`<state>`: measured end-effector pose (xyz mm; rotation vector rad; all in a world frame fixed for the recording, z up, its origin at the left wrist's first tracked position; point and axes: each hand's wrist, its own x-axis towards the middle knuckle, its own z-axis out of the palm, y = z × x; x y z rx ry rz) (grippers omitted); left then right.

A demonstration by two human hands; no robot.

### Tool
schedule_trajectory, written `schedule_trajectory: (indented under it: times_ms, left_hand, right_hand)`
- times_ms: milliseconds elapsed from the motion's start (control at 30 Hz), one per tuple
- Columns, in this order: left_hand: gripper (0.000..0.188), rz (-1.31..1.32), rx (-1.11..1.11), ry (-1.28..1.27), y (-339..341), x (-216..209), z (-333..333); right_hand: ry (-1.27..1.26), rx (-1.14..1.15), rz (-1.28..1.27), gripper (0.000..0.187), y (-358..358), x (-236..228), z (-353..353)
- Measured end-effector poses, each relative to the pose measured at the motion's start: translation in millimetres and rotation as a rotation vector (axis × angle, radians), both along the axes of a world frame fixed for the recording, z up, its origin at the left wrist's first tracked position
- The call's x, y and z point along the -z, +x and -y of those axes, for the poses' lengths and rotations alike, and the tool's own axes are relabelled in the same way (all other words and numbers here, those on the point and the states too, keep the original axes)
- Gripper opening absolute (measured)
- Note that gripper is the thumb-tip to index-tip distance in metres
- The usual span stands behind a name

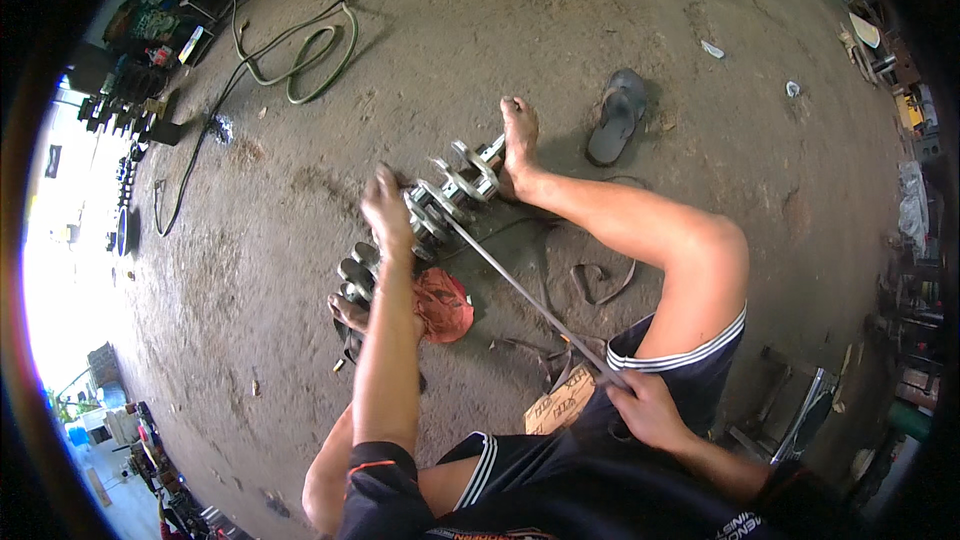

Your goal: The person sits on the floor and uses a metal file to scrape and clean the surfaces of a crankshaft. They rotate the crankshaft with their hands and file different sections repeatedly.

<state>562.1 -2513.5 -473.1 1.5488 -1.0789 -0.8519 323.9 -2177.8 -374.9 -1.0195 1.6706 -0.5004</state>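
A metal crankshaft (pixel 452 202) lies on the floor between my bare feet, slanting from lower left to upper right. My left hand (pixel 386 208) is at its left side, near the middle, with the fingers drawn together and a little blurred; what they hold is hidden. Low at my right side, my right hand (pixel 648 410) is closed round the end of a long, thin grey strip (pixel 530 298). The strip runs taut and straight from that hand to the crankshaft's middle. Beside the shaft, under my left forearm, lies a crumpled red cloth (pixel 443 306).
A dark sandal (pixel 617 118) lies beyond my right foot. Loose dark straps (pixel 603 285) and a brown printed cardboard piece (pixel 560 402) are close to my right thigh. A green hose (pixel 320 40) coils at far left. Metal parts (pixel 125 115) line the left side.
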Motion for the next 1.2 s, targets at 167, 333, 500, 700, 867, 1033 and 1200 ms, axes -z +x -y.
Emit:
schedule_trajectory:
  times_ms: [167, 333, 500, 700, 867, 1033, 1200]
  left_hand:
    - [0.036, -0.102, -0.001, -0.297, -15, -141, -57]
    - [0.037, -0.060, 0.085, 0.017, -74, -147, -183]
    - [0.040, -0.071, 0.023, 0.253, -82, -71, -187]
    - [0.040, 0.145, -0.005, 0.388, -73, -24, -153]
    - [0.041, -0.135, -0.113, 0.420, -65, 46, -124]
    - [0.039, -0.075, -0.093, 0.324, -43, 130, -91]
    - [0.034, -0.335, -0.164, 0.357, -11, 81, 5]
  right_hand:
    - [-0.244, -0.034, 0.058, 0.021, 75, 98, 123]
    - [-0.184, 0.199, 0.305, 0.023, 115, 166, 202]
    - [-0.056, 0.335, 0.815, 0.021, 87, 130, 153]
    - [-0.273, 0.108, 0.104, 0.022, 62, 78, 108]
    - [-0.004, 0.173, 0.242, 0.021, 43, 50, 74]
    - [0.031, 0.239, 0.244, 0.020, 19, 17, 35]
    - [0.149, 0.320, 0.159, 0.019, -12, -11, -9]
